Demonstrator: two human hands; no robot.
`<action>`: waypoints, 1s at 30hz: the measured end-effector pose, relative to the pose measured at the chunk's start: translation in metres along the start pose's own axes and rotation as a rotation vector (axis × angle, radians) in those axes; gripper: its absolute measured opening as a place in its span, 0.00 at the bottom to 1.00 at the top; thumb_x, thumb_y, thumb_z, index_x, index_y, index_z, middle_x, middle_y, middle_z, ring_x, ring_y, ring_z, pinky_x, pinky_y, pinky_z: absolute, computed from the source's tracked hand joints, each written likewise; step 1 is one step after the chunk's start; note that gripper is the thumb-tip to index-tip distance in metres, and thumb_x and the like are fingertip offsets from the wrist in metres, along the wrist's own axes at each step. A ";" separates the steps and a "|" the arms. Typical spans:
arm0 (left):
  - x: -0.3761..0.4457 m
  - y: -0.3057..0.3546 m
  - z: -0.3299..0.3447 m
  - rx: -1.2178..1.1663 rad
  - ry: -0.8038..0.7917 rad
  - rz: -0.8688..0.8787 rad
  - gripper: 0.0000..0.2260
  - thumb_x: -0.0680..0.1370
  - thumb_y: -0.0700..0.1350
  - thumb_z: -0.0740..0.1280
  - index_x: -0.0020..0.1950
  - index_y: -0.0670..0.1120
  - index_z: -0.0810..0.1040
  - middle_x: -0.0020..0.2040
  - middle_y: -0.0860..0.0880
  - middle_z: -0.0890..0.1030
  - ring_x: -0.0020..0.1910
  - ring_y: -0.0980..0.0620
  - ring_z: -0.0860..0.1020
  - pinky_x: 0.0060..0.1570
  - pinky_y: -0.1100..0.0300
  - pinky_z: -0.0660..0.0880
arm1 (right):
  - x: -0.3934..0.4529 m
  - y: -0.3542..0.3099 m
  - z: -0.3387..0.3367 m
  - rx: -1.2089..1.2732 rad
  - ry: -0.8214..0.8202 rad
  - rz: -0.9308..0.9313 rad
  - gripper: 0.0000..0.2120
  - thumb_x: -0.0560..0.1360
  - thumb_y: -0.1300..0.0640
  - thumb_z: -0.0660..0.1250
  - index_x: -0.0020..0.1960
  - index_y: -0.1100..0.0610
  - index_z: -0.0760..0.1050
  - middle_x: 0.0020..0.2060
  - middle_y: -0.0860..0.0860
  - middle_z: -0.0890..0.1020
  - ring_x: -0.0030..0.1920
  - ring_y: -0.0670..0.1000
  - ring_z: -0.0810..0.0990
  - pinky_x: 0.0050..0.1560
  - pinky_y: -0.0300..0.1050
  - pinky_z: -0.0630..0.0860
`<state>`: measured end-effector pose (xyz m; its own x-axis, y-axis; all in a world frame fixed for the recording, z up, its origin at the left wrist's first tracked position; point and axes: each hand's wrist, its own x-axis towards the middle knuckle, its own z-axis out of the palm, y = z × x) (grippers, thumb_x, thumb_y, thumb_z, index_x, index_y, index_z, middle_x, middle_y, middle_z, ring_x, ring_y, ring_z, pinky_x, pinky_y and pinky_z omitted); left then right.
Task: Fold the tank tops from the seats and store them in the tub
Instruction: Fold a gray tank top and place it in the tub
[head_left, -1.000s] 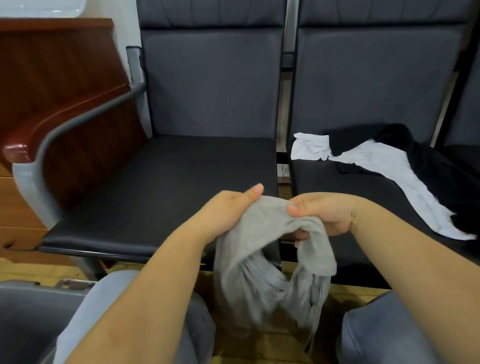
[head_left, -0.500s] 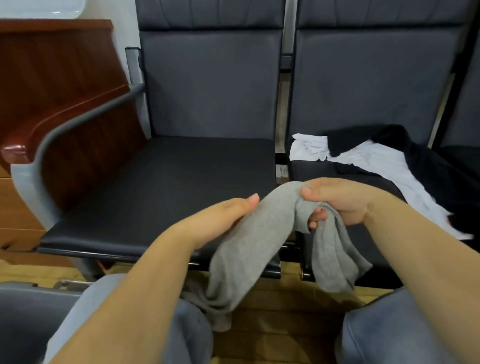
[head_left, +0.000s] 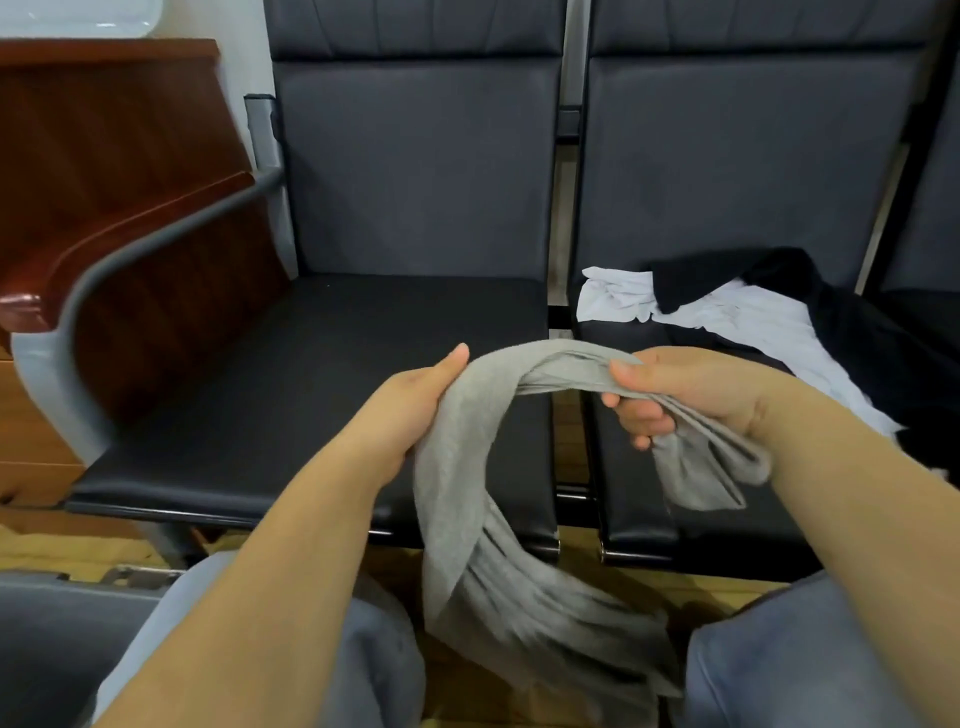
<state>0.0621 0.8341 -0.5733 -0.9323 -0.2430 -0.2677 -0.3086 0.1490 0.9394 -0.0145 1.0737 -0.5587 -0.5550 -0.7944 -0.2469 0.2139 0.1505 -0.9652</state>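
While the grey top hangs bunched, it is gripped by the left hand and pinched under the right hand fingers, seemingly so an edge can be found.

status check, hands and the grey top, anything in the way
Left hand and right hand both grip the grey tank top, bunched, unfolded. White top and black top wait on right seat. Nothing blocking.

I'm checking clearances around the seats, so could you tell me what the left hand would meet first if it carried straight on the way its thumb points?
Probably the empty black seat cushion beyond the left hand, which grips the grey tank top; further on stands the backrest. Depth is unclear.
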 end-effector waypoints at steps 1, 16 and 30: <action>-0.001 -0.004 0.006 0.048 0.009 0.065 0.17 0.76 0.63 0.62 0.47 0.52 0.82 0.45 0.55 0.84 0.49 0.55 0.80 0.52 0.57 0.74 | 0.001 -0.001 0.002 0.022 -0.013 -0.029 0.24 0.53 0.37 0.81 0.35 0.55 0.79 0.23 0.47 0.69 0.23 0.43 0.67 0.31 0.38 0.74; -0.009 -0.022 0.044 0.230 -0.108 0.443 0.10 0.73 0.50 0.73 0.48 0.47 0.77 0.43 0.49 0.82 0.42 0.51 0.80 0.47 0.54 0.80 | 0.008 -0.002 0.030 0.149 0.067 -0.009 0.16 0.70 0.45 0.63 0.39 0.58 0.78 0.26 0.50 0.73 0.24 0.44 0.71 0.28 0.38 0.76; -0.008 -0.017 0.034 -0.503 -0.523 -0.028 0.20 0.76 0.49 0.62 0.66 0.41 0.74 0.60 0.43 0.81 0.59 0.47 0.79 0.59 0.53 0.76 | 0.009 0.001 0.007 0.514 0.487 0.019 0.31 0.75 0.36 0.59 0.58 0.63 0.76 0.52 0.58 0.84 0.51 0.55 0.84 0.49 0.50 0.82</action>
<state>0.0681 0.8657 -0.5942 -0.9321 0.2691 -0.2425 -0.3275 -0.3401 0.8815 -0.0139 1.0624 -0.5617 -0.8183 -0.4223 -0.3899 0.5128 -0.2300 -0.8271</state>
